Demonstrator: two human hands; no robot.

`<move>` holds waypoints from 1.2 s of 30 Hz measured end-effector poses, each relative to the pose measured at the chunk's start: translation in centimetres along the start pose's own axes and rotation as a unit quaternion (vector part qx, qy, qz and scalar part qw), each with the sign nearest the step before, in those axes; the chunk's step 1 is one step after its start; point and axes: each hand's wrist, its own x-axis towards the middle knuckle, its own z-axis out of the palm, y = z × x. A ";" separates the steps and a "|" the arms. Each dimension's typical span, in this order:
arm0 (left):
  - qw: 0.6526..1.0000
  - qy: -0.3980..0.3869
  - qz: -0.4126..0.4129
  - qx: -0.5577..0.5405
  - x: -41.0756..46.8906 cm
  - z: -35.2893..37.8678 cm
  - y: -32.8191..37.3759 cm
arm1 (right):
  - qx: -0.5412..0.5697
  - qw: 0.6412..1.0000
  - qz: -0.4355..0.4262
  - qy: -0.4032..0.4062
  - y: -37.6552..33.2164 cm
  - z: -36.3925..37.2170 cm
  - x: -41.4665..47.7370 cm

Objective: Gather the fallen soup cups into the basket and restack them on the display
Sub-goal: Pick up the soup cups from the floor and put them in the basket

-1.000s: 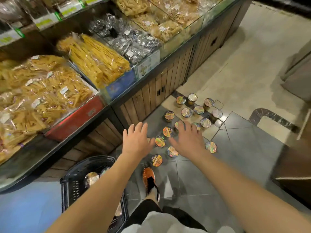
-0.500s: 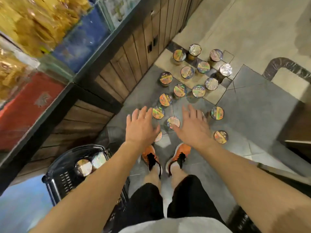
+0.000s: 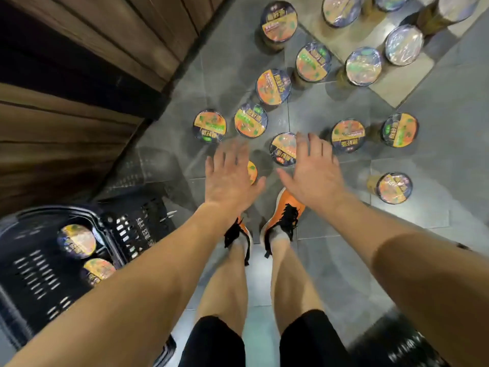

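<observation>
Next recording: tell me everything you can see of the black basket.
The basket is black plastic, with rows of slots in its walls and pale printed characters on one side. It stands upright on the grey floor tiles at lower left, beside the wooden counter base. Two soup cups stand inside, lids up. It looks motion-blurred. The left forearm crosses in front of it. Neither the left hand nor the right hand touches it.
</observation>
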 end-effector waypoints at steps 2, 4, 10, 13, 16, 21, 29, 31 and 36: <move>1.000 -0.015 -0.009 -0.002 2.1 3.0 -0.2 | 0.009 1.000 0.007 -0.022 0.6 2.8 2.1; 0.999 -0.040 -0.018 0.001 4.3 5.7 -0.5 | 0.018 0.999 0.008 -0.036 1.3 5.4 4.3; 0.996 -0.081 -0.041 0.023 9.9 12.9 -1.7 | -0.035 0.998 0.007 -0.042 2.4 12.5 10.9; 0.995 -0.086 -0.045 0.034 11.6 16.2 -2.4 | -0.041 0.999 0.000 -0.034 3.0 15.0 13.4; 0.992 -0.108 -0.047 0.047 12.5 18.6 -2.9 | -0.051 0.998 0.003 -0.046 3.4 17.1 15.2; 0.989 -0.133 -0.052 0.027 13.0 21.3 -3.9 | -0.082 0.996 0.001 -0.044 3.4 19.0 16.4; 0.993 -0.093 -0.054 0.041 12.8 21.1 -3.6 | -0.096 0.995 -0.009 -0.029 3.4 18.4 16.0; 0.994 -0.084 -0.056 0.036 12.4 19.9 -3.5 | -0.098 0.995 -0.011 -0.027 3.3 17.4 15.2; 0.995 -0.062 -0.060 0.039 10.6 14.2 -2.6 | -0.077 0.997 -0.012 -0.011 2.0 12.4 12.3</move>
